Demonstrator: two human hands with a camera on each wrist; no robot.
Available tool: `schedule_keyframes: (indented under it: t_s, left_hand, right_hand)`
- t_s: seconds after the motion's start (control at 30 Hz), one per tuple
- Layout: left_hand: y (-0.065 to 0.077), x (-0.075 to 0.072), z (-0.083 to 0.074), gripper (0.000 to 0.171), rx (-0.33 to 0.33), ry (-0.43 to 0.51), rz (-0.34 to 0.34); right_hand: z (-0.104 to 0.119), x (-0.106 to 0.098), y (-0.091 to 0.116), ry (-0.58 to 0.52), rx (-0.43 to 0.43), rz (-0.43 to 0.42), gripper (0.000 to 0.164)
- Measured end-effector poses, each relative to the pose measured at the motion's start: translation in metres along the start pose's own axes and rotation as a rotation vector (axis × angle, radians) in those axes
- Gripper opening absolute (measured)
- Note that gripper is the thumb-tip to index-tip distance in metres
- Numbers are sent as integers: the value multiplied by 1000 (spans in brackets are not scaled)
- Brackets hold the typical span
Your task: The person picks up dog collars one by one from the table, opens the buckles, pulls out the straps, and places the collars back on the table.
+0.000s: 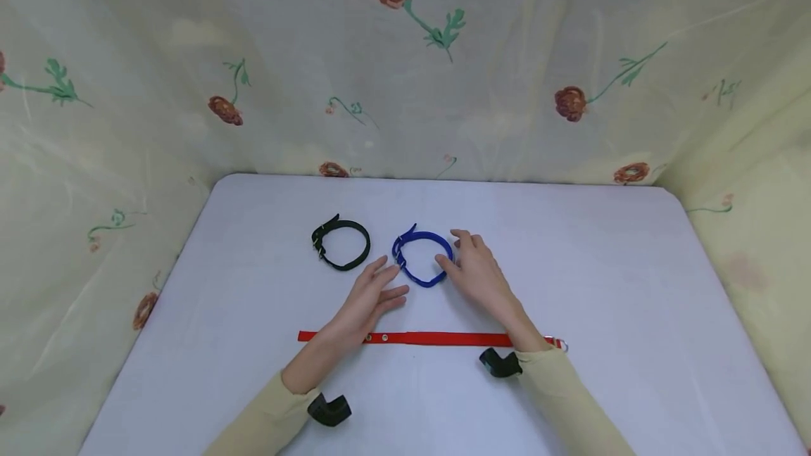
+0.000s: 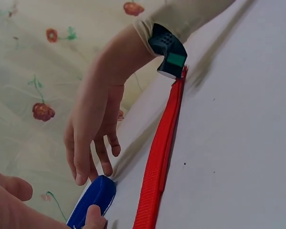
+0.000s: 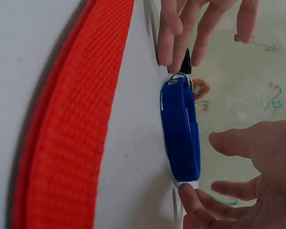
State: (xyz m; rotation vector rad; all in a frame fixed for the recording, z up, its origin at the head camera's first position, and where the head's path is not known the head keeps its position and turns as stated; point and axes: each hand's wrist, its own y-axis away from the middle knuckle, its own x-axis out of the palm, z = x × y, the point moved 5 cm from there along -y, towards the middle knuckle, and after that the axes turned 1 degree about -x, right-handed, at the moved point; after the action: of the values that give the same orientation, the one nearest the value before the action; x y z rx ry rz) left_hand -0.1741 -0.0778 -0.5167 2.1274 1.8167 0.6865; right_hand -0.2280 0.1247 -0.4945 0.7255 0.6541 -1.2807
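Observation:
A blue buckled collar (image 1: 426,283) lies in a loop on the white table, between my two hands. My left hand (image 1: 364,305) is at its near left side, fingers spread and fairly straight, reaching toward the buckle. At the right side of the loop is my right hand (image 1: 478,273), its thumb over the band and its fingers loosely bent, not gripping. The right wrist view shows the blue collar (image 3: 181,129) standing on its edge, with fingertips close at both ends. Left of it a black buckled collar (image 1: 355,264) also lies looped.
A red strap (image 1: 443,338) with metal eyelets and a ring at its right end lies flat across the table, under my forearms. The white table (image 1: 602,252) is enclosed by a flower-printed cloth (image 1: 494,111) at the back and sides.

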Motion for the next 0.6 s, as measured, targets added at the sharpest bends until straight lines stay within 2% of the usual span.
schedule_keyframes:
  t_s: [0.3, 0.6]
  left_hand:
    - [-10, 6, -5, 74, -14, 34, 71]
    - [-6, 6, -3, 73, -6, 72, 24]
  right_hand:
    - [3, 8, -8, 40, 27, -21, 58]
    - [4, 6, -5, 27, -4, -24, 54]
